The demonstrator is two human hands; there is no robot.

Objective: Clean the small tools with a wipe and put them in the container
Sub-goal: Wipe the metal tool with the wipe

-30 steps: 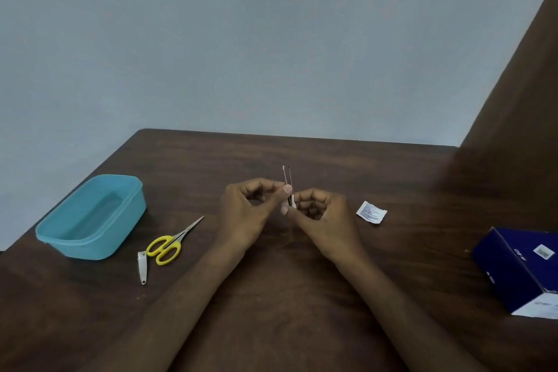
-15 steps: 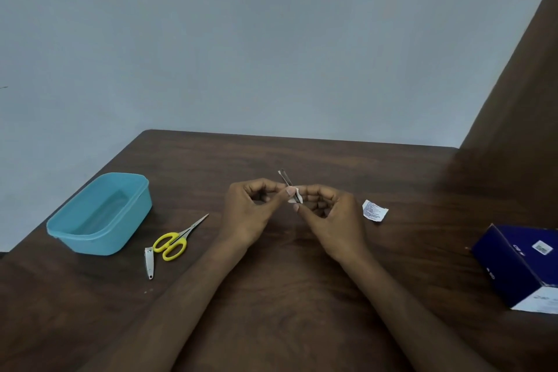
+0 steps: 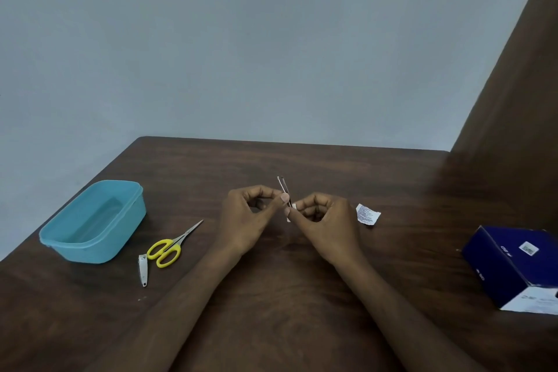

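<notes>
The person is in the cleaning step for what looks like the first of three small tools. The left hand (image 3: 250, 220) pinches a slim pair of metal tweezers (image 3: 283, 190) between thumb and forefinger, holding them above the middle of the tabletop (image 3: 302, 326) with their free end pointing up toward 12 o'clock. The right hand (image 3: 326, 220), fingers curled, pinches a small white wipe (image 3: 292, 209) against the lower part of the tweezers, so the two hands meet at the tool.

The blue container (image 3: 93, 220) stands at about 9 o'clock from the hands, well apart from them, and no tool shows inside it. Between the container and the hands, at roughly 8 o'clock, the yellow-handled scissors (image 3: 169, 248) and the nail clipper (image 3: 142, 269) lie on the tabletop just beside each other, apparently not yet wiped. A torn white sachet (image 3: 367, 214) lies near the right hand at 3 o'clock, and a dark blue box (image 3: 513, 266) sits farther out toward 4 o'clock.

By this reading, nothing is yet stored: the tweezers need finishing and placing, then the scissors and clipper.
</notes>
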